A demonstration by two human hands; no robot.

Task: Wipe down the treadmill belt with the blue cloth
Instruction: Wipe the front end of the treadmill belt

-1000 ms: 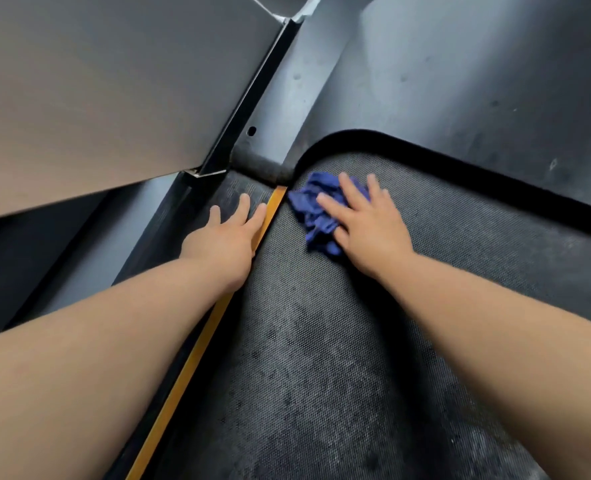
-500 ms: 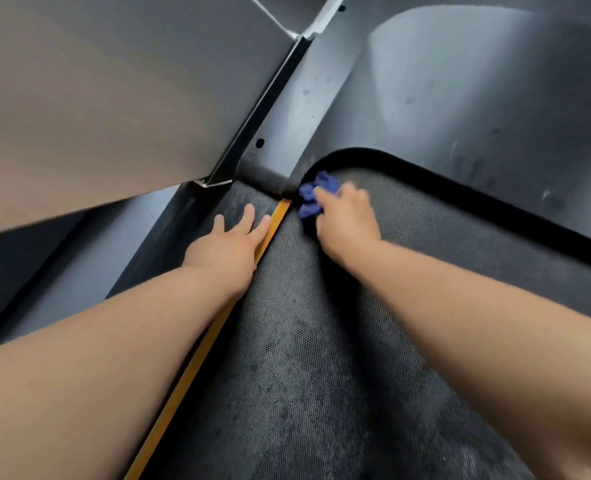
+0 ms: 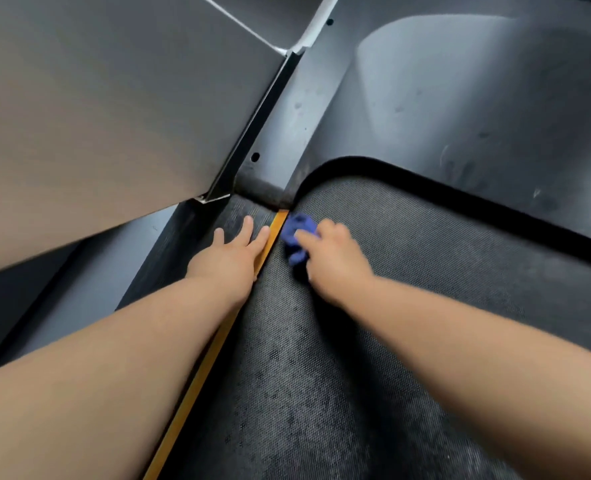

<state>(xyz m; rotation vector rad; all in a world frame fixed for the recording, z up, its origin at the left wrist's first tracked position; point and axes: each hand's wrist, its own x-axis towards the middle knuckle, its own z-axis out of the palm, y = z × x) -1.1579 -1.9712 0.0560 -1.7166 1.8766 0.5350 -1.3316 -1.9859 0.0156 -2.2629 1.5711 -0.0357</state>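
Note:
The dark textured treadmill belt point(image 3: 408, 306) fills the lower right of the head view. A crumpled blue cloth point(image 3: 296, 235) lies on the belt's far left corner, close to the orange strip point(image 3: 218, 344). My right hand point(image 3: 335, 261) presses down on the cloth and covers most of it. My left hand point(image 3: 233, 258) rests flat, fingers spread, on the black side rail point(image 3: 183, 244), its fingers touching the orange strip.
The black motor cover point(image 3: 460, 109) rises at the belt's far end, with a curved black lip point(image 3: 425, 181) along it. A grey upright panel point(image 3: 96, 116) stands at the left above the rail. A dark floor strip point(image 3: 44, 306) runs beside the treadmill.
My right hand has pushed the cloth from the open belt up and left into the corner, then drawn back slightly. The left hand has stayed on the rail.

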